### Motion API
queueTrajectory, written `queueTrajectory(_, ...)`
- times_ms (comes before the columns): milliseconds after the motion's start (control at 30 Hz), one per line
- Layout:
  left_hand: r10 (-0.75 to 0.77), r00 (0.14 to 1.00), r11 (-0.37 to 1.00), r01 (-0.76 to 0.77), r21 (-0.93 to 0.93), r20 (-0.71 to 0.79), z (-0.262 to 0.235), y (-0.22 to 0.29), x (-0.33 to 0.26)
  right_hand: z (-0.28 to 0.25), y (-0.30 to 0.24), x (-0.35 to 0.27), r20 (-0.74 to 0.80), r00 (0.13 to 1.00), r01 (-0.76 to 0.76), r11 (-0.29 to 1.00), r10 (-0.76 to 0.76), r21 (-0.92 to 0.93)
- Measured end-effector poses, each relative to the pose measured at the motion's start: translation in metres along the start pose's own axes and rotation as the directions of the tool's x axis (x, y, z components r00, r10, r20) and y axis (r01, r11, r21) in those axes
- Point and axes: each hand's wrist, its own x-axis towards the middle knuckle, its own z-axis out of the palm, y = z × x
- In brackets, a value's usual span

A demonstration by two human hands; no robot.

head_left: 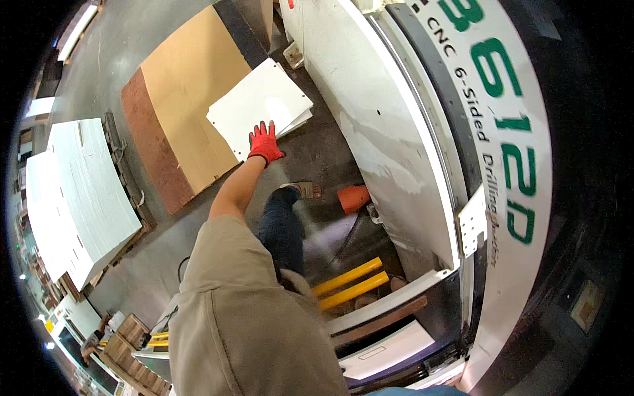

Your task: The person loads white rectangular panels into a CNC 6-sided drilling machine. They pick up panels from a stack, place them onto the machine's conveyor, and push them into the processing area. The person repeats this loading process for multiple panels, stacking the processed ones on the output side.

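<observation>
Beige sleeve [244, 323] at lower centre; red-gloved hand [265, 142], fingers spread flat on white panel [259, 105], upper centre, beside brown board [188, 99].

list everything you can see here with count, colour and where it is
white panels: a small stack, count unclear, white with small drilled holes, on the brown board, under the gloved hand
brown board: one, tan top with a reddish edge, on the floor at upper left
stack of white sheets: one stack, white, on a pallet at far left
machine housing: one, white with a dark strip and green lettering, along the right
orange cone-like object: one, orange, on the floor by the machine base
yellow bars: two, yellow, low beside the machine
floor: grey concrete
left hand: red glove, resting on the edge of the white panels
right hand: not in view
</observation>
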Motion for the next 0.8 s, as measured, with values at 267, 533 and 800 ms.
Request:
queueTrajectory(267, -0.128, 0.991, 0.991, 0.127, 0.029, 0.047, 0.038, 0.015, 0.087, 0.038, -0.058, 0.04, 0.007, 1.0, 0.028, 0.998, -0.029, 0.057)
queueTrajectory(533, -0.152, 0.982, 0.988, 0.155, 0.024, -0.108, 0.103, 0.0, 0.106, 0.071, -0.11, 0.049, 0.07, 0.997, -0.021, 0.992, 0.013, 0.121)
queueTrajectory(800, 0.042, 0.972, 0.97, 0.016, 0.244, -0.231, 0.187, -0.052, 0.036, 0.087, -0.124, 0.031, 0.095, 0.992, -0.105, 0.973, 0.087, 0.206)
